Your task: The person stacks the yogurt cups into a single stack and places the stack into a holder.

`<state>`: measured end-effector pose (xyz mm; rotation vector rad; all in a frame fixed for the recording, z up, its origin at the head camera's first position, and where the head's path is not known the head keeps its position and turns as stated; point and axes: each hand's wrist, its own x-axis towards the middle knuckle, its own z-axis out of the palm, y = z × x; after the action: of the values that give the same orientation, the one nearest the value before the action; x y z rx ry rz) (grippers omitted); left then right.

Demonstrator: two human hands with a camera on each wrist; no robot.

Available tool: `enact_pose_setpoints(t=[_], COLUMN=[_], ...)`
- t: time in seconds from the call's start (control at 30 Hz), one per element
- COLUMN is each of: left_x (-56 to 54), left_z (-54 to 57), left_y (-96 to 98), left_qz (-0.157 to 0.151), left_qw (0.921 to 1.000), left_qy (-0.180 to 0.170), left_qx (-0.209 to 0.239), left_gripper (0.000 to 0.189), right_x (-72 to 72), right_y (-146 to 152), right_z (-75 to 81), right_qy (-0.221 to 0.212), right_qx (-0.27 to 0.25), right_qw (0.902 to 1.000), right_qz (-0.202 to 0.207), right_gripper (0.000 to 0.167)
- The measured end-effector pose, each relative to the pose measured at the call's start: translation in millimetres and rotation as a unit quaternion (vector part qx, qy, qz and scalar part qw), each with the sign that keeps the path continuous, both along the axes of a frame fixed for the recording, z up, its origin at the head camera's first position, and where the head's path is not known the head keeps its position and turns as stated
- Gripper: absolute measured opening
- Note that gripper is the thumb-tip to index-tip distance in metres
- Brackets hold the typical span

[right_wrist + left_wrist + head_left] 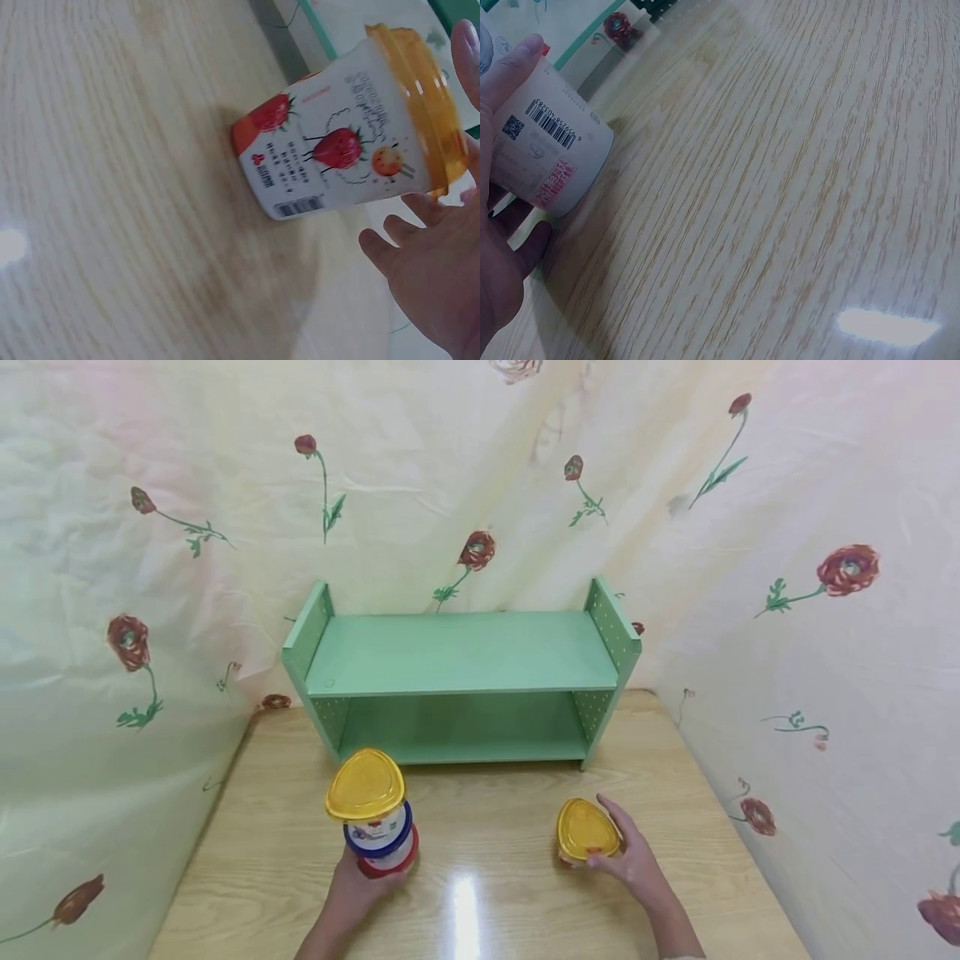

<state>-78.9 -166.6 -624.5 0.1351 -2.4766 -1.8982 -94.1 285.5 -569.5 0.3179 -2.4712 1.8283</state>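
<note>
On the left in the head view, three cups are stacked: a yellow-lidded cup (pixel 367 785) on top, a blue-lidded cup (pixel 378 832) in the middle, a red-lidded cup (pixel 397 857) lowest. My left hand (pixel 354 887) grips the lowest cup. In the left wrist view the thumb presses this white cup (pixel 551 142), above its barcode. My right hand (pixel 636 867) is around another yellow-lidded cup (pixel 587 829), fingers and thumb spread about its lid. In the right wrist view this yogurt cup (pixel 337 135) shows strawberry pictures, with several straight fingers (pixel 379 251) beside it.
A green two-tier shelf (pixel 461 652) with raised side panels stands at the back of the wood-grain table (pixel 480 802). Flower-printed cloth (pixel 420 485) hangs behind and on both sides. Light reflects off the table (pixel 465 914) between my hands.
</note>
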Motion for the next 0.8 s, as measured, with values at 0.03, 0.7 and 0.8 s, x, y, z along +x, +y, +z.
enact_pose_setpoints(t=[0.03,0.7,0.8], left_x=[0.1,-0.1,0.4], left_z=[0.6,2.5,2.1], left_y=[0.0,0.2,0.1], left_qz=[0.000,-0.003,-0.004], left_qw=[1.0000,1.0000,0.9999], left_qy=[-0.001,-0.008,-0.009], left_qx=[0.002,-0.005,-0.004], left_gripper=[0.101,0.103,0.104], right_x=[0.3,0.1,0.4], right_y=[0.1,-5.6,-8.8], right_z=[-1.6,-19.5,-19.6], right_qy=[0.003,-0.038,-0.037], right_qx=[-0.010,-0.100,-0.100], right_qw=[0.9999,0.9943,0.9941], right_qz=[0.002,-0.004,-0.022], right_gripper=[0.098,0.094,0.091])
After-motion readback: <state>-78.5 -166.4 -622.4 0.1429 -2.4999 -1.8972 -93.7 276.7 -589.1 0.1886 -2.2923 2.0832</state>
